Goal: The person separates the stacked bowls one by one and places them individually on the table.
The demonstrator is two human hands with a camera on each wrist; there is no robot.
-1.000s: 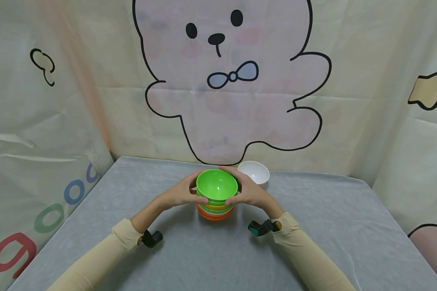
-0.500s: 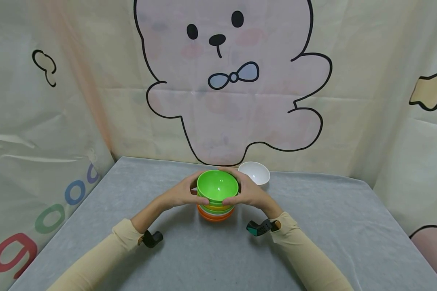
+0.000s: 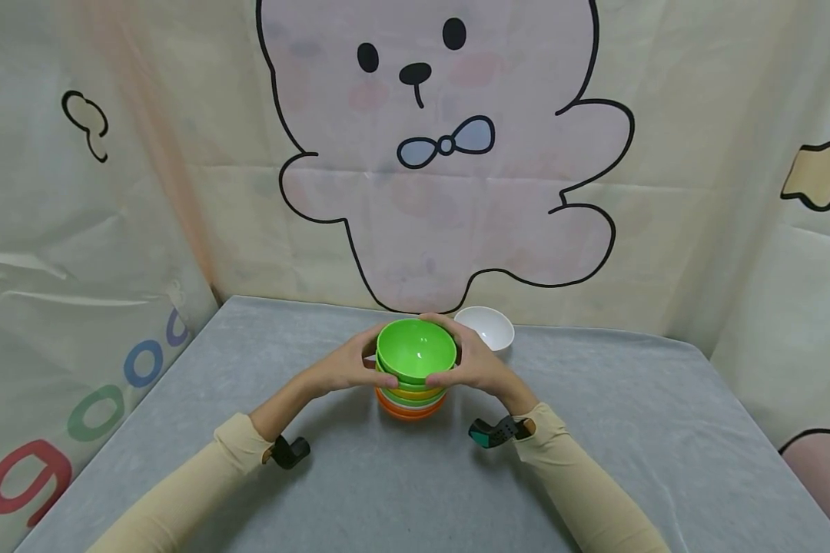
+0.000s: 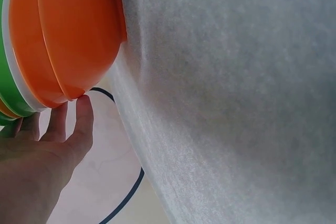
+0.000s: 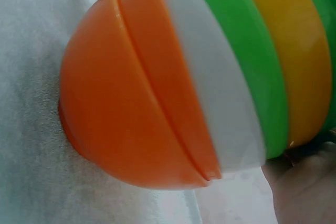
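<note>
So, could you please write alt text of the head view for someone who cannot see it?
A person's left hand and right hand grip the sides of a stack of nested bowls, green on top and orange at the bottom, on a grey tablecloth. A white bowl sits behind the stack to the right, before a backdrop with a cartoon animal.

An upright stack of nested, round, glossy bowls [image 3: 415,367] sits between the left fingers [image 4: 84,123] and right fingers [image 3: 449,324]: two orange lowest, then white, green, yellow, green above.

Grey tablecloth [image 3: 636,415], pale backdrop [image 3: 692,192], cropped cartoon animal [image 3: 422,200], possibly a bear
</note>
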